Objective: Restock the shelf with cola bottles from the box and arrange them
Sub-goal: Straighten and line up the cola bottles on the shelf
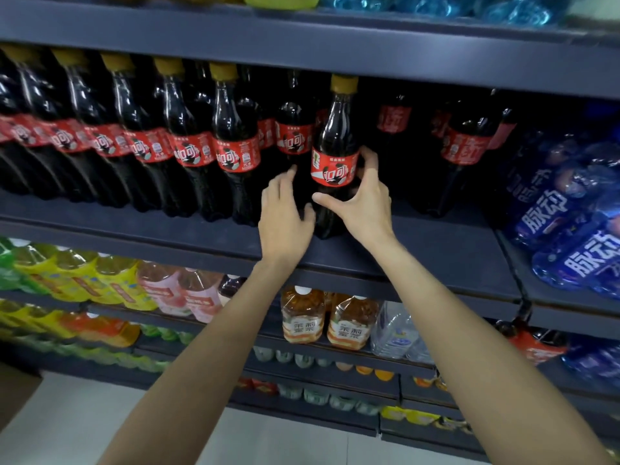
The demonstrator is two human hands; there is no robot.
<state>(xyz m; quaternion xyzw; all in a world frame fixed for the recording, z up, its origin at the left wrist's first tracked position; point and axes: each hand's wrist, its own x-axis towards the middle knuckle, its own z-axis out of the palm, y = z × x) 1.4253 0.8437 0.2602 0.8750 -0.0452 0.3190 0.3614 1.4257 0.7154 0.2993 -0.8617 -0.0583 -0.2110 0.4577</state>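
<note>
Both hands at a cola bottle on the dark shelf

The right hand [364,199] curls round the upright cola bottle [335,152] at its red label, thumb across the front, fingers behind. The left hand [285,216] lies just beside it with relaxed fingers, fingertips touching the neighbouring bottle [294,135] behind. The held bottle stands at the front edge of the shelf [436,243], right of the row of cola bottles [134,139].
</note>
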